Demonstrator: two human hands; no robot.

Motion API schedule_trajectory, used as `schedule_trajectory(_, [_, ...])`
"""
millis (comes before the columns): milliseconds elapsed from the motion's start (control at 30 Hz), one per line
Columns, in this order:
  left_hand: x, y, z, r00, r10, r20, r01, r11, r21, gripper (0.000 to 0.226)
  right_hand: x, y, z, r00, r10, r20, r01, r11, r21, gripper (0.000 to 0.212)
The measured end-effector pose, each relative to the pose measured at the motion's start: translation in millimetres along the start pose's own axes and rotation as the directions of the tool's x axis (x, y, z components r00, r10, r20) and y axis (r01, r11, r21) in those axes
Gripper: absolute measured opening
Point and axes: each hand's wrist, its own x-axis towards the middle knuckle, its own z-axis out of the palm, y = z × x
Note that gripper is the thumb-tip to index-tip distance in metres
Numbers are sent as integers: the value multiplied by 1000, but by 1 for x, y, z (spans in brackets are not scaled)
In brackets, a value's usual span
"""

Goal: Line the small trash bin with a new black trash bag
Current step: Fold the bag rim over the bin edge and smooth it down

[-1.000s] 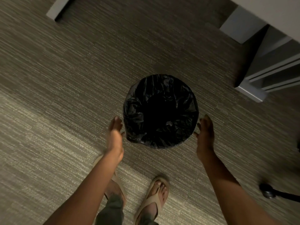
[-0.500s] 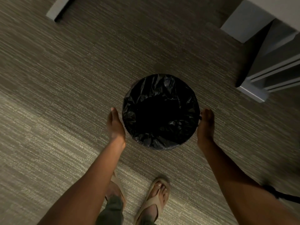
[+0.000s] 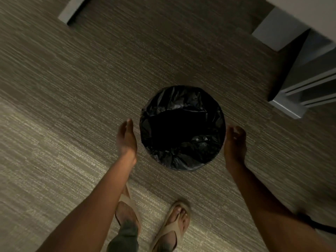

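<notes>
On ribbed grey-brown carpet [image 3: 72,124] stands the small round trash bin [image 3: 183,167], its mouth lined with crinkled glossy black plastic bag [image 3: 181,106], flanked by the flat, empty left hand [image 3: 126,139] and loosely curled, empty right hand [image 3: 235,142], above tan flip-flops [image 3: 174,224].

carpet [image 3: 91,106] open around bin [image 3: 182,166]; cabinet [image 3: 309,84] far right.

Left arm: bare, reaching forward and down from the near left.
Left hand [image 3: 126,138]: flat, fingers straight and together, holding nothing.
Right arm: bare, reaching in from the near right.
Right hand [image 3: 235,142]: fingers loosely curled, holding nothing.
</notes>
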Motion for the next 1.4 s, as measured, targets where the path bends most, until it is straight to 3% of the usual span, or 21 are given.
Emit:
schedule_trajectory(67, [-12,-10,-6,999,17,-47,-15,999,47,38,-23,9,-1,998,34,46,-35,999,31,71])
schedule_trajectory(167, [-39,-38,-8,989,19,147,-47,981,187,38,-54,26,4,973,18,230,-2,998,-68,96])
schedule_trajectory(233, [-47,-57,-8,957,4,289,-103,939,329,64,-67,38,6,943,-7,334,51,991,-124,107])
schedule_trajectory(300, [-47,-68,-7,938,-29,346,-126,901,415,93,-73,47,6,925,0,381,51,991,-124,113])
schedule_trajectory(467, [-38,-61,-20,899,-120,421,-70,910,409,110,-70,59,-11,865,-51,499,109,990,-88,109])
schedule_trajectory(533, [-39,-40,-22,941,-28,338,-118,908,403,123,-66,62,-15,850,-54,523,112,991,-78,114])
schedule_trajectory(567, [-40,-27,-21,945,99,311,-235,868,438,125,-65,62,-16,859,-55,509,97,994,-58,118])
schedule_trajectory(600, [-39,-13,-16,908,263,327,-402,768,498,121,-65,61,-15,877,-56,477,80,996,-31,121])
schedule_trajectory(667, [-29,10,6,702,531,475,-705,419,573,104,-71,52,-10,923,-58,380,44,998,46,123])
schedule_trajectory(733, [-15,30,39,541,576,614,-817,187,545,91,-83,41,1,951,-64,303,19,988,150,111])
schedule_trajectory(767, [-6,38,55,517,553,653,-829,134,544,88,-89,37,9,959,-61,275,4,980,200,102])
schedule_trajectory(867, [26,60,91,591,387,708,-787,83,611,85,-97,26,37,979,33,201,-113,908,404,82])
schedule_trajectory(933, [44,70,104,629,290,722,-767,81,636,82,-92,22,52,973,176,151,-230,814,534,76])
schedule_trajectory(1033, [57,82,117,693,214,689,-721,216,658,78,-81,23,65,944,313,108,-307,703,642,63])
schedule_trajectory(1133, [64,89,121,712,204,672,-697,325,639,66,-78,27,66,939,310,146,-324,662,676,69])
schedule_trajectory(1233, [62,94,119,775,180,606,-617,427,662,65,-80,32,56,938,305,164,-332,661,673,77])
schedule_trajectory(1300, [58,96,115,799,295,523,-591,547,593,61,-78,37,47,940,318,121,-320,707,631,63])
schedule_trajectory(1400, [46,92,92,818,522,242,-568,666,483,52,-78,37,35,954,268,137,-299,794,529,54])
